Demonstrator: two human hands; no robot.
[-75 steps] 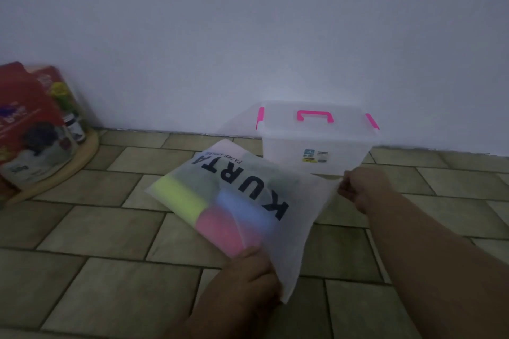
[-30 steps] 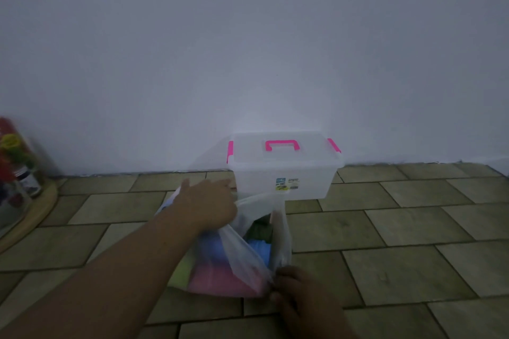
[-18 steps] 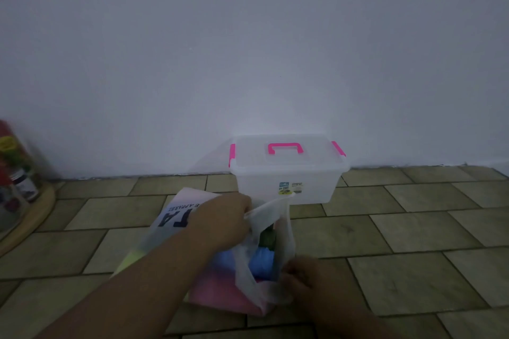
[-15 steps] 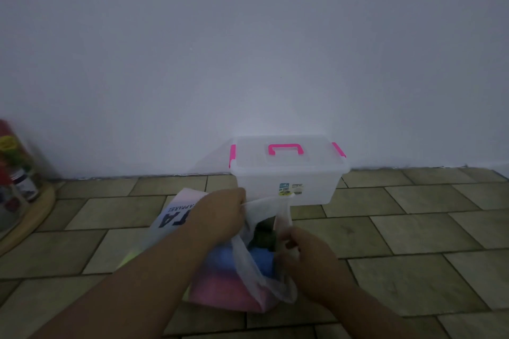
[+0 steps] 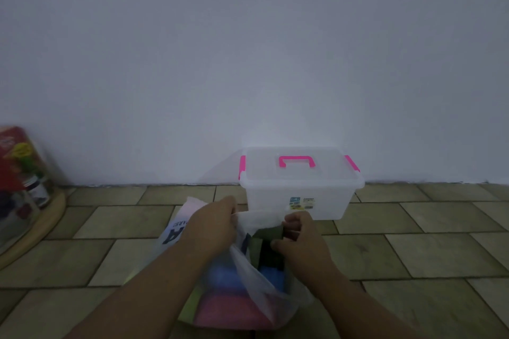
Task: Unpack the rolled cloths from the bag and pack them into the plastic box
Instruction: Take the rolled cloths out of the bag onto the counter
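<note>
Fingers (image 5: 226, 208) on bag (image 5: 263, 217) of rolled cloths (image 5: 268, 232)

The left arm (image 5: 154, 292) and the right arm (image 5: 349, 300) are showing bare, from the wrist as far as the lower edge. The left hand (image 5: 212, 226) and the right hand (image 5: 300, 239) are also showing bare, and the dim light is hiding finer details.

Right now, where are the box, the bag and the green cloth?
box (image 5: 325, 202): head view, its clear front wall.
bag (image 5: 261, 216): head view, its stretched top edge.
green cloth (image 5: 268, 232): head view, the end showing at the bag's mouth.
</note>
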